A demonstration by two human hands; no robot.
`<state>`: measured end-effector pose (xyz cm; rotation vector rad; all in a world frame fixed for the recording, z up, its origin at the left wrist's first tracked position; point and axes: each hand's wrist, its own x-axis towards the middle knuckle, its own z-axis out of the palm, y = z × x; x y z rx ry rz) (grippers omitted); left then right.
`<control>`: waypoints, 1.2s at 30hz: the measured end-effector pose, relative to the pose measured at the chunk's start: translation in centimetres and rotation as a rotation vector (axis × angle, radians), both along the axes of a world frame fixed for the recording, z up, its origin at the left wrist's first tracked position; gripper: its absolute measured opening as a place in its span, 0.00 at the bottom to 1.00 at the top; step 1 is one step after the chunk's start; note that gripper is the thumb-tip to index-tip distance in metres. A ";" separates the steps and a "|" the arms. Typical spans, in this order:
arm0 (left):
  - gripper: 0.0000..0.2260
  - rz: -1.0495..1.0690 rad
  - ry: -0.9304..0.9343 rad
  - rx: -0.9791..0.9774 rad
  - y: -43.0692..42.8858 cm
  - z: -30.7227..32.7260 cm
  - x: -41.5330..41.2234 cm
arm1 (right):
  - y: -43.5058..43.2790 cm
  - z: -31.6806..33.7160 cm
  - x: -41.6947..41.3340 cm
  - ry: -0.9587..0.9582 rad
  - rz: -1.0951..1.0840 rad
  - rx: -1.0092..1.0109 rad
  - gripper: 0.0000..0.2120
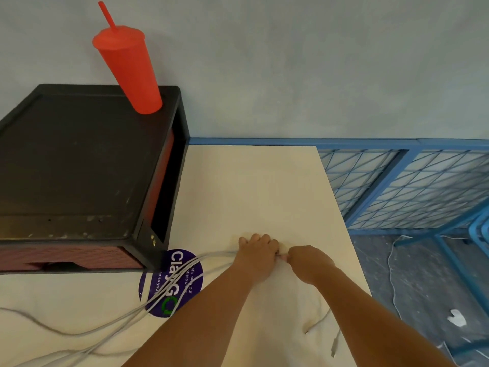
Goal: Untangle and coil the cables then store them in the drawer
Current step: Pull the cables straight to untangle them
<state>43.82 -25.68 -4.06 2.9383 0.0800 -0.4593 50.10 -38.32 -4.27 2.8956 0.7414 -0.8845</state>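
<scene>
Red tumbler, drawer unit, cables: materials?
Red tumbler: looks like matte plastic, uniformly opaque with no glare, with a matching lid and straw. Drawer unit: dark frame, probably plastic or painted board, with a scuffed, dusty, dull top; its reddish drawer front looks woven, material unclear. Cables: thin, pale grey-white, likely smooth rubbery insulation, bending loosely over the table.

Your desk (254, 186) is a pale cream board pushed against the wall. At its left stands a black drawer unit (79, 165) with a reddish drawer front, and a red tumbler (128, 67) with a straw stands on top of that unit. Just beside the unit's front corner you have a round purple sticker (172, 283) flat on the surface. White cables (127, 316) lie across the sticker and trail off left; more cable ends (334, 347) rest near the right edge.
</scene>
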 end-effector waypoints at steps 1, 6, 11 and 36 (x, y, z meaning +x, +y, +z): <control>0.15 -0.042 -0.011 0.042 0.0 0.2 0.1 | 0.0 -0.1 0.1 0.005 -0.004 0.009 0.18; 0.14 -0.138 -0.025 -0.005 0.0 1.3 0.7 | -0.2 0.0 0.3 0.063 -0.052 0.111 0.17; 0.10 -0.057 0.075 -0.186 1.3 0.8 1.1 | -0.8 0.4 0.6 0.188 -0.207 0.376 0.20; 0.08 0.374 -0.027 -0.223 6.7 -0.5 0.3 | -5.1 0.1 -1.2 0.008 -0.183 0.334 0.14</control>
